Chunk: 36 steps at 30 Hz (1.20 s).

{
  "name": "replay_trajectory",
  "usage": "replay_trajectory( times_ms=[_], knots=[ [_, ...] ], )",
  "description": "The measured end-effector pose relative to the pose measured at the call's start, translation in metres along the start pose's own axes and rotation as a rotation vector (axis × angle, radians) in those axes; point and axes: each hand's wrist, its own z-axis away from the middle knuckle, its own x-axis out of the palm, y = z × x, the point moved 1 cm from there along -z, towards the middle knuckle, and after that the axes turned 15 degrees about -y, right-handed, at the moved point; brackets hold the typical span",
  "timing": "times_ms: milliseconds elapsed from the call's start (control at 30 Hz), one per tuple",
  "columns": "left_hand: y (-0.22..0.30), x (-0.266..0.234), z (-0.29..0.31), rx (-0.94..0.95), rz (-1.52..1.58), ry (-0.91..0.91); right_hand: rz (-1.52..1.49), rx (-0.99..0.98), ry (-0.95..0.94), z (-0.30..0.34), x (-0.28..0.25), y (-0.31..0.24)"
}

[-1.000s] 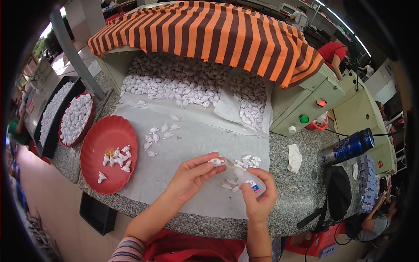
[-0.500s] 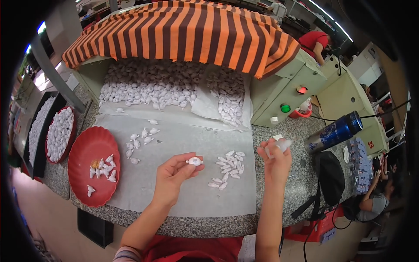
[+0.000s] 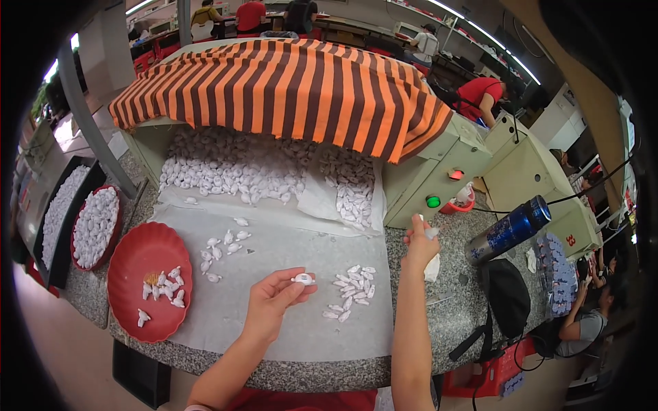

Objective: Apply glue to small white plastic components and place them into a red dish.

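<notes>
Between thumb and fingers, my left hand (image 3: 269, 301) pinches a small white rounded piece (image 3: 302, 279) with pointed ends and a dark mark on its face. My right hand (image 3: 415, 252) is raised over the right side of the table, fingers closed around a small translucent object (image 3: 431, 233) whose kind I cannot make out. A group of slim white pieces (image 3: 354, 284) lies on the pale sheet (image 3: 274, 335) between the hands. Several rounder white pieces (image 3: 215, 253) lie left of my left hand. The red scalloped tray (image 3: 130, 301) at the left holds more of them.
A pale green box (image 3: 439, 171) under a striped cloth (image 3: 288, 89) shelters a large heap of white pieces (image 3: 226, 164). Left stand a filled red bowl (image 3: 94, 229) and a black tray (image 3: 51, 260). Right are a blue bottle (image 3: 510, 229) and a black pouch (image 3: 506, 291). Other people work behind.
My right hand has moved farther away, toward the green box, with the translucent object. My left hand still holds the white piece. The whole view has tilted up.
</notes>
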Motion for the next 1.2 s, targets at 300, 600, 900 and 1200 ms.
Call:
replay_trajectory(
  times_ms=[300,600,900,1200],
  knots=[
    [0.008,0.003,0.006,0.1,0.025,0.087,0.017,-0.096,-0.572,0.111,0.002,-0.035],
    [0.012,0.003,0.004,0.144,-0.063,0.045,0.328,-0.571,-0.733,0.19,0.01,-0.058],
    [0.011,0.003,0.007,0.165,-0.078,-0.007,0.496,-0.771,-0.79,0.2,0.012,-0.062],
    [0.009,0.003,0.005,0.164,-0.078,-0.03,0.439,-0.842,-0.794,0.196,0.015,-0.062]
  ],
)
